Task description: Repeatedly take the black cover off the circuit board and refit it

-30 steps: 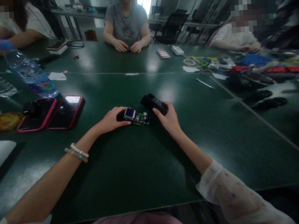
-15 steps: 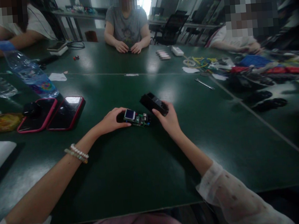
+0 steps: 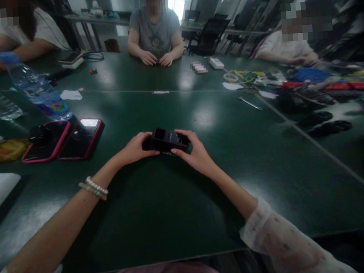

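A black plastic housing (image 3: 169, 140) with a square window and small holes lies over a green circuit board (image 3: 168, 153), of which only a sliver shows along the near edge. My left hand (image 3: 137, 148) is closed on the board's left end, thumb in front and fingers behind. Around the right end of the housing, my right hand (image 3: 196, 152) has its thumb at the near side and its fingers at the far side. Whether the housing sits flush on the board cannot be made out.
Two red-edged phones (image 3: 81, 138) and a plastic bottle (image 3: 41, 95) are at the left. A wrench (image 3: 249, 103) lies to the right, near cables and a pile of parts (image 3: 313, 80). People sit across the green table (image 3: 163, 213).
My right hand has moved left with the black housing and brought it down over the circuit board, covering its screen and parts. My left hand has hardly moved.
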